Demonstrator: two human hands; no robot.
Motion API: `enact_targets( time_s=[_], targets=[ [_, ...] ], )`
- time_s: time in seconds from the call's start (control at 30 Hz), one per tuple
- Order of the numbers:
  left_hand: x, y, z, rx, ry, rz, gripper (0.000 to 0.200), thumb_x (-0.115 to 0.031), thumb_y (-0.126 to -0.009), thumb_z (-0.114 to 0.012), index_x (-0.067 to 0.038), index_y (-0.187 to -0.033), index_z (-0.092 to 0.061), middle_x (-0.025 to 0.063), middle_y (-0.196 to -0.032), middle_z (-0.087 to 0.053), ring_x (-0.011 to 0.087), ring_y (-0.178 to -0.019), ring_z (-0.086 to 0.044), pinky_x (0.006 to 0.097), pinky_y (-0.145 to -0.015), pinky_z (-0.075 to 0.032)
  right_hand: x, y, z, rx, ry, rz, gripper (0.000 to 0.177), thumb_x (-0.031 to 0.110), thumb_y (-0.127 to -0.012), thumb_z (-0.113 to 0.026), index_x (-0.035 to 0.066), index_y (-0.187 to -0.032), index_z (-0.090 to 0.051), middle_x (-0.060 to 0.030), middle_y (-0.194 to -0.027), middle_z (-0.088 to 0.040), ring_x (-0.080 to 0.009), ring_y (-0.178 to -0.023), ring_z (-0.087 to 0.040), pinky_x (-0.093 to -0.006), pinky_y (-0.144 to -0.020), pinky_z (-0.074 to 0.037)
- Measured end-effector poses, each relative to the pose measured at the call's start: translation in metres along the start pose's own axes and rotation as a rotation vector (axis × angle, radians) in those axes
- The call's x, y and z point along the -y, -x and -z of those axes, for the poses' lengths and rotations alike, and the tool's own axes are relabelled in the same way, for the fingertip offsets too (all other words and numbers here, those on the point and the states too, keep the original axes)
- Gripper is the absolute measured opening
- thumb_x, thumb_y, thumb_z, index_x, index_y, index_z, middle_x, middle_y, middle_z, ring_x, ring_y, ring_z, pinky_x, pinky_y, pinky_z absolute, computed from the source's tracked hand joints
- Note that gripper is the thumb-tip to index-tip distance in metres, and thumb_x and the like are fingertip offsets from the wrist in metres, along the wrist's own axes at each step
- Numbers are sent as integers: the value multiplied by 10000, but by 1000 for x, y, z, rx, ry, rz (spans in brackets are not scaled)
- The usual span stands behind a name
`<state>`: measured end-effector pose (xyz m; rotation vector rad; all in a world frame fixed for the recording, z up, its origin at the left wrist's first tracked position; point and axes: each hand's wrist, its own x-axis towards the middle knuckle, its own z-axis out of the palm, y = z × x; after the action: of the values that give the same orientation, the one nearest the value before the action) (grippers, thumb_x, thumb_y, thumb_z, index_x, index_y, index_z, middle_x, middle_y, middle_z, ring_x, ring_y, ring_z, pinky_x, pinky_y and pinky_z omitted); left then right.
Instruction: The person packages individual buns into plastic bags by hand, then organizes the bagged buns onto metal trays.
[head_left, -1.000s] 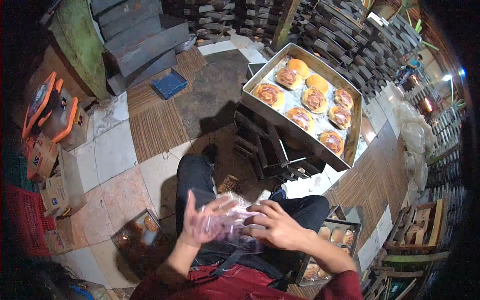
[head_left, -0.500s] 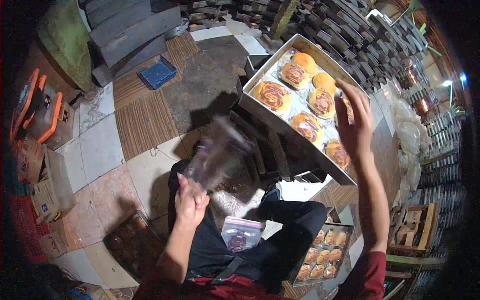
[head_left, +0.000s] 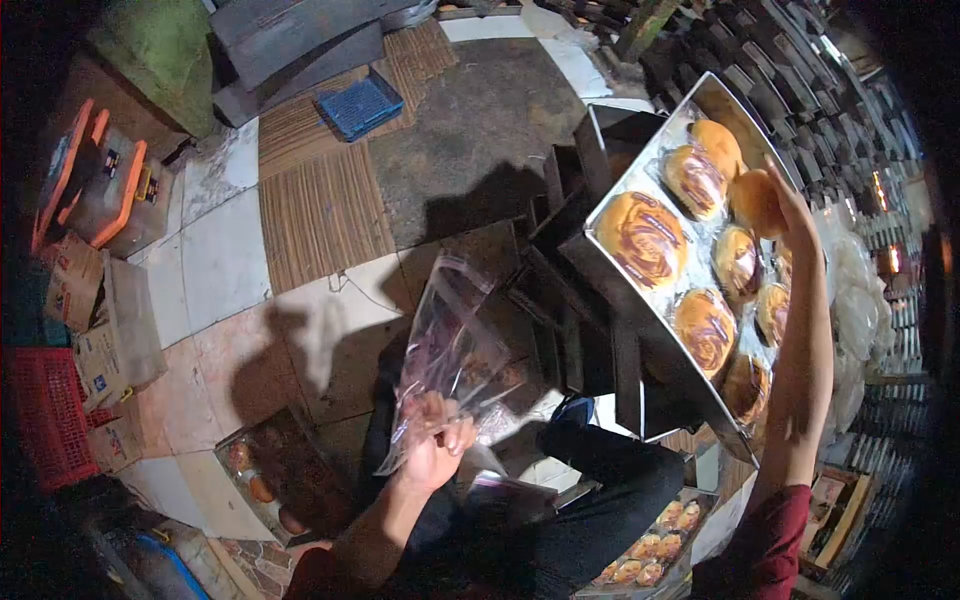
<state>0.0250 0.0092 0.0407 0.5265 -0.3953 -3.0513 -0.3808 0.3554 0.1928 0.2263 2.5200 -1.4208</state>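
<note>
My left hand [head_left: 435, 447] is closed on a clear plastic bag [head_left: 455, 330], which stands up loosely above the fingers. At the right, my right hand [head_left: 796, 212] reaches into a deep metal tray [head_left: 738, 115] and its fingers are round a plain-topped bun [head_left: 757, 203]. Other buns in the tray have brown swirls, such as the large bun [head_left: 640, 240] at the left corner; several look wrapped in clear plastic. Part of my right palm is turned away from view. A packet of plastic bags [head_left: 510, 492] lies on my lap, partly hidden by the left forearm.
Stacked dark trays [head_left: 560, 265] support the bun tray. A lower tray of swirled buns [head_left: 650, 548] sits by my leg, and a dark tray [head_left: 310, 470] with a few buns lies at left. Farther off are a blue crate [head_left: 360, 105], orange-lidded boxes [head_left: 125, 195] and a red crate [head_left: 55, 410].
My right hand has moved down onto a plain bun in the tray. The bag in my left hand, blurred before, now hangs opened out. The view has shifted, moving the tray rightward.
</note>
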Motion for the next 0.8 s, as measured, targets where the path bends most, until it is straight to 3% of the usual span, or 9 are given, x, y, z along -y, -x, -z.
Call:
enact_targets(
  time_s=[0.1,0.23,0.3,0.37,0.43,0.5,0.53,0.63,0.8],
  targets=[
    [1,0,0,24,10,-11,448,-519,-901,-338,-143,-690,-460,8,-513,-371,125,-490,-335,266,-509,-257,-20,6,0,-75,-50,133,440,460,-726,-675,52,-878,-611,-35,-748,-594,-90,-611,-557,-251,-480,-415],
    [10,9,12,79,-12,-6,439,-516,-904,-341,-147,-689,-442,13,-562,-400,138,-537,-394,270,-538,-311,-10,71,10,-119,-1000,187,395,317,-852,-574,46,-1135,-525,-84,-1051,-599,-197,-911,-591,-308,-756,-492],
    [16,18,9,-286,-242,-9,419,-497,-909,-364,-128,-749,-483,27,-680,-478,153,-603,-467,290,-588,-393,-2,140,5,32,-973,239,427,368,-879,-511,57,-1170,-511,-110,-1113,-584,-221,-970,-590,-347,-823,-501],
    [20,24,16,-112,-417,-62,417,-462,-924,-356,-93,-798,-503,42,-739,-504,153,-663,-489,292,-635,-406,9,225,-31,-61,-601,140,571,494,-879,-431,45,-1231,-453,-116,-1165,-549,-219,-993,-579,-373,-850,-483],
    [23,29,20,216,-753,-196,427,-393,-952,-339,-22,-897,-543,72,-858,-558,154,-784,-532,295,-729,-433,-10,293,-67,384,-590,123,534,479,-898,-387,92,-1265,-421,-134,-1199,-514,-244,-1000,-563,-372,-838,-475],
    [18,40,-7,347,-946,-149,382,-387,-926,-432,-22,-960,-540,56,-856,-557,151,-803,-536,289,-743,-427,-10,346,-106,332,365,399,564,256,-804,-638,76,-1269,-374,-105,-1139,-509,-212,-1021,-530,-335,-854,-453],
    [20,47,-11,425,-987,-150,383,-395,-896,-488,-24,-968,-547,45,-871,-555,146,-806,-536,284,-741,-425,-23,377,-120,538,-240,-58,709,152,-710,-737,85,-1285,-328,-103,-1123,-509,-203,-1013,-524,-320,-860,-441],
    [-13,73,-42,493,-1435,191,324,-262,-800,-662,-41,-1009,-552,30,-970,-534,118,-823,-531,274,-741,-438,-87,426,-154,439,-421,-193,724,235,-735,-733,-10,-1254,-291,-140,-1110,-488,-190,-1017,-514,-323,-869,-443],
    [-42,93,-46,-173,-1329,-558,470,-239,-884,-539,-57,-1270,-342,76,-1101,-507,140,-947,-512,272,-780,-445,-101,455,-157,-154,-1081,68,631,97,-763,-654,13,-1266,-282,-139,-1137,-479,-228,-1036,-512,-370,-882,-443]
  ],
)
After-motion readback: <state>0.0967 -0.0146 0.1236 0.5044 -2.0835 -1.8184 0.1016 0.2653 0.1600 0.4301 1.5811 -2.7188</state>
